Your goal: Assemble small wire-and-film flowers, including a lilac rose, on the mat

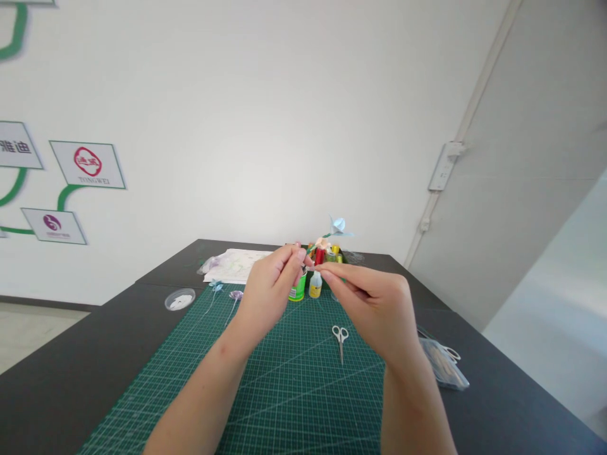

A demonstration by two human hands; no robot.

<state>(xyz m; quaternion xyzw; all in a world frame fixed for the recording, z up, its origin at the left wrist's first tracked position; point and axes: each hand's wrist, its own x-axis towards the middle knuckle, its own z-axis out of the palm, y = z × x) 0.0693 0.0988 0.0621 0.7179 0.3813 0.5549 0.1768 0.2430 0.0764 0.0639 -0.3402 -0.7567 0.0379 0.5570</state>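
My left hand [277, 278] is raised over the cutting mat, thumb and forefinger pinched on the green stem of a pale blue artificial flower [337, 225]. The stem slants up and right from those fingers to the bloom. Close by it shows a peach flower [322, 244]; I cannot tell whether it is held or stands behind. My right hand [372, 294] faces the left one, its thumb and forefinger pressed together near the stem's lower part. Whatever lies in that pinch is too small to name. White-handled scissors [340, 341] lie below on the green cutting mat [294, 392].
Behind my hands stand a green can [296, 292], a small bottle with yellow label [315, 285] and thread spools [319, 256]. Blue [216, 286] and purple flowers [236, 296] lie left, near a round plastic dish [180, 299]. A plastic pouch [443, 363] lies right.
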